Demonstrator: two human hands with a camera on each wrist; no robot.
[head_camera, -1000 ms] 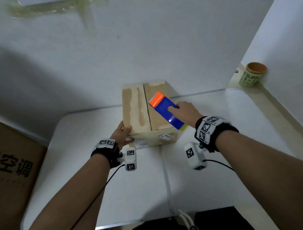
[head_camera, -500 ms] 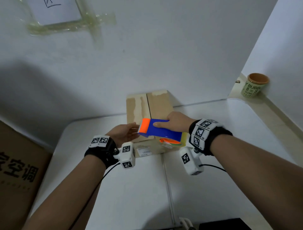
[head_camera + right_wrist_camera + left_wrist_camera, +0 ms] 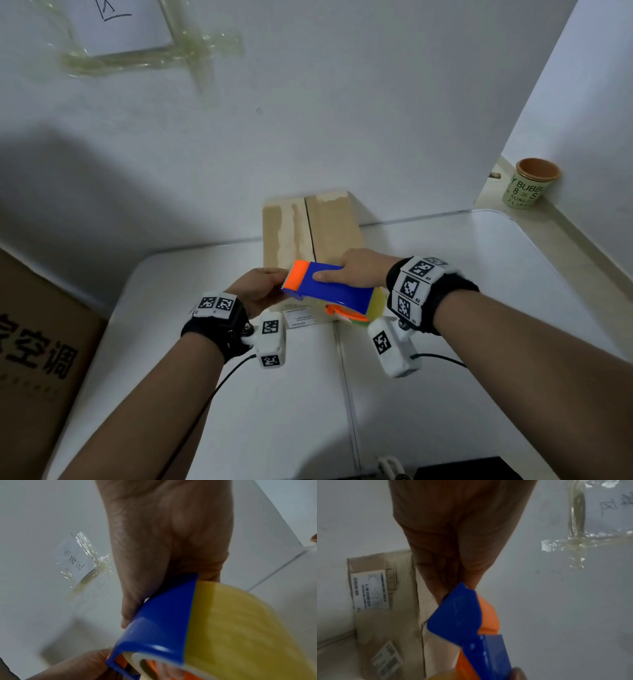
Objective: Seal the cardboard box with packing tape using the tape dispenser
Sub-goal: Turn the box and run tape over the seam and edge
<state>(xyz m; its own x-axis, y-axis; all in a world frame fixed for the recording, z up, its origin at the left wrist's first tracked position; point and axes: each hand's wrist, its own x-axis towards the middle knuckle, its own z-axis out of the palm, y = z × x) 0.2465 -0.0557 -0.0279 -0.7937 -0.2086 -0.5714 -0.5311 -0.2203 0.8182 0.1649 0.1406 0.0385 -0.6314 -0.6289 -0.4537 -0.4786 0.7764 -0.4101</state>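
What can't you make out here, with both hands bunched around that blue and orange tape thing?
- Left hand fingertips: hidden behind the tape dispenser in the head view; blurred in the left wrist view.
- Loose tape end: not visible in any view.
- Cardboard box label print: too small, blurred.
- Box front seam: covered by the hands and dispenser.

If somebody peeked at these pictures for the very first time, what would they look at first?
Probably the bright blue and orange tape dispenser, held in the right hand just above the near end of the cardboard box, its yellow tape roll at the wrist end. The left hand meets it at the orange end. Off to the right, a green paper cup sits on a ledge.
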